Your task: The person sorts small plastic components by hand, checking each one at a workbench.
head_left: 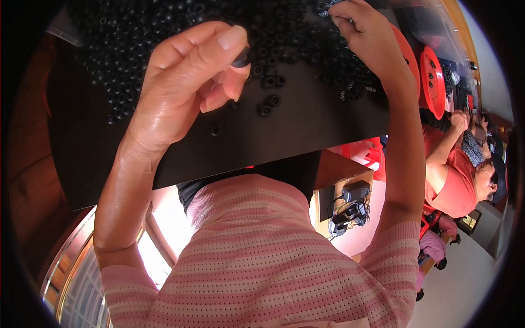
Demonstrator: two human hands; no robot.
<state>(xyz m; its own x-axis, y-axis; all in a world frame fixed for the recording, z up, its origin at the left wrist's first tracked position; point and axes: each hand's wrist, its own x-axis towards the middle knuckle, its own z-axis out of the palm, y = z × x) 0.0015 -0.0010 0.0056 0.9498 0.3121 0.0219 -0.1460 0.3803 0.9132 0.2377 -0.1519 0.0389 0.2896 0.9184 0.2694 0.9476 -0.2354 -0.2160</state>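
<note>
Left hand (186, 82) is pinching one small black rubber ring (241, 58) between thumb and fingertips, while the right hand (367, 34) is digging into the ring pile (164, 33) on the dark surface (306, 126). Looks like mid-sorting; next move probably needs a steady pinch.

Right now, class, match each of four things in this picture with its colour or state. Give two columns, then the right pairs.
Things:
1. left hand
2. right hand
3. round trays
4. worker's top

States:
A. pink with stripes
B. orange-red
C. pinching one small black ring in its fingers
D. reaching into the heap of black rings

Pairs: 1-C, 2-D, 3-B, 4-A
</note>
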